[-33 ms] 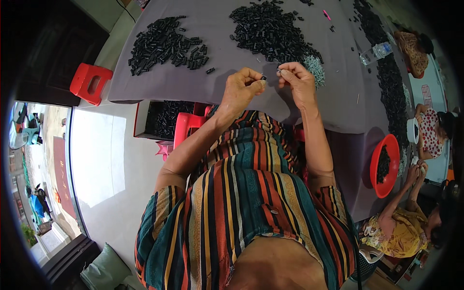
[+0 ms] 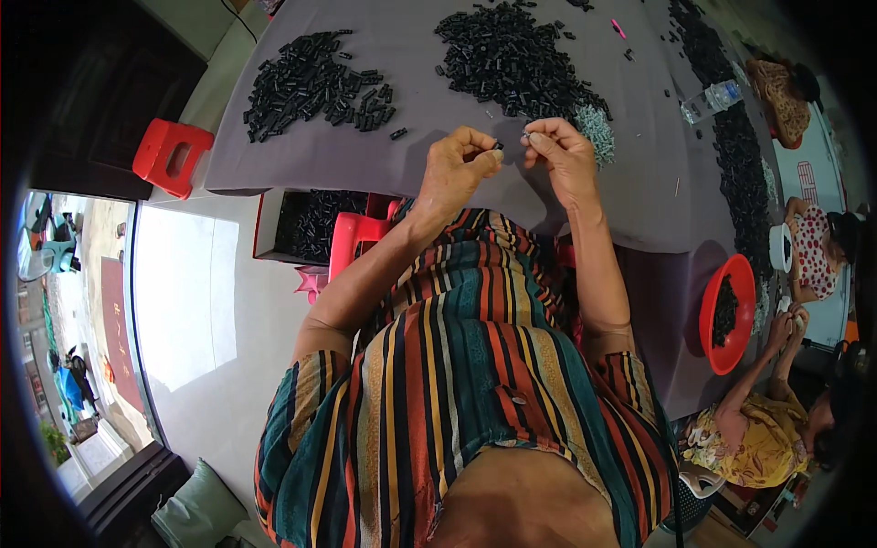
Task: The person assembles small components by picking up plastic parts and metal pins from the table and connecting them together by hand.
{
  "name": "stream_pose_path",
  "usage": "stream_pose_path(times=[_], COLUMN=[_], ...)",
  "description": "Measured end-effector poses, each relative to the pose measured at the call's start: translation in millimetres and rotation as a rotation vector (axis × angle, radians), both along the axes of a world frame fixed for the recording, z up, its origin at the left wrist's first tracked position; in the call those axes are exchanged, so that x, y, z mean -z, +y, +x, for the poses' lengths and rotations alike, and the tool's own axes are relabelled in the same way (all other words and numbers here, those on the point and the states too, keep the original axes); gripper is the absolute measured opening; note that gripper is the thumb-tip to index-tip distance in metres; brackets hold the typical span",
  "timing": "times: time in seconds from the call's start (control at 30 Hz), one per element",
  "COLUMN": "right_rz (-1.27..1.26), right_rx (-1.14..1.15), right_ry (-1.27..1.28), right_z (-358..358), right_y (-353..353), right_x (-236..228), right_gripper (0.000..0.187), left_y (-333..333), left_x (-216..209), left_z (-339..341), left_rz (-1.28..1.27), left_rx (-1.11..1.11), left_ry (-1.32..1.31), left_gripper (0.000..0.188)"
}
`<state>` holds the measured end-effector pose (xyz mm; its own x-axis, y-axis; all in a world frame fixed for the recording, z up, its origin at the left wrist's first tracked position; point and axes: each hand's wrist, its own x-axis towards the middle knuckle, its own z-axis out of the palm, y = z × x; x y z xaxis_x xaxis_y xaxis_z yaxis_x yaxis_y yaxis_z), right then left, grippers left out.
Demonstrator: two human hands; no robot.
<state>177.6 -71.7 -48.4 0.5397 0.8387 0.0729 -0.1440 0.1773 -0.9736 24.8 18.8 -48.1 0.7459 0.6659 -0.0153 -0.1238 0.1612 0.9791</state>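
Note:
Between the thumb and fingertips of my left hand point(image 2: 459, 170) is a small black cylindrical piece point(image 2: 498, 146). My right hand point(image 2: 568, 163) is closed in a pinch a short gap to the right, on a tiny part point(image 2: 527, 134) too small to name. Both hands hover over the near edge of the grey-covered table point(image 2: 384, 164). Beyond them lies a big heap of black cylindrical pieces point(image 2: 507, 59). A smaller heap of similar pieces point(image 2: 306, 87) spreads at the far left. Right beside my right hand sits a pile of small pale grey-green parts point(image 2: 595, 132).
A red basin point(image 2: 749, 315) with black pieces stands at the right, near co-workers point(image 2: 754, 434). A clear plastic bottle point(image 2: 717, 99) and a pink pen-like item point(image 2: 618, 29) lie on the table. A red stool point(image 2: 172, 157) and a box of black pieces point(image 2: 267, 228) are at left.

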Motion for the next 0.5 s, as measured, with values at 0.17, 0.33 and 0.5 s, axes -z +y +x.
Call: stream_pose_path(times=[0.17, 0.33, 0.5], right_rz=[0.084, 0.095, 0.057], right_rx=[-0.123, -0.15, -0.147], right_ry=[-0.053, -0.124, -0.156], right_z=[-16.1, -20.5, -22.7], right_y=[0.7, 1.1, -1.1], right_x=[-3.6, -4.1, -7.4], right_gripper=[0.009, 0.006, 0.006], left_y=[-3.2, -5.8, -2.3], left_x=[-6.5, -6.7, 0.0], left_z=[-0.1, -0.8, 0.6], left_rz=[-0.004, -0.045, 0.012], left_rx=[-0.062, -0.047, -0.075], left_ry=[-0.12, -0.093, -0.082], left_gripper=[0.016, 0.017, 0.016])
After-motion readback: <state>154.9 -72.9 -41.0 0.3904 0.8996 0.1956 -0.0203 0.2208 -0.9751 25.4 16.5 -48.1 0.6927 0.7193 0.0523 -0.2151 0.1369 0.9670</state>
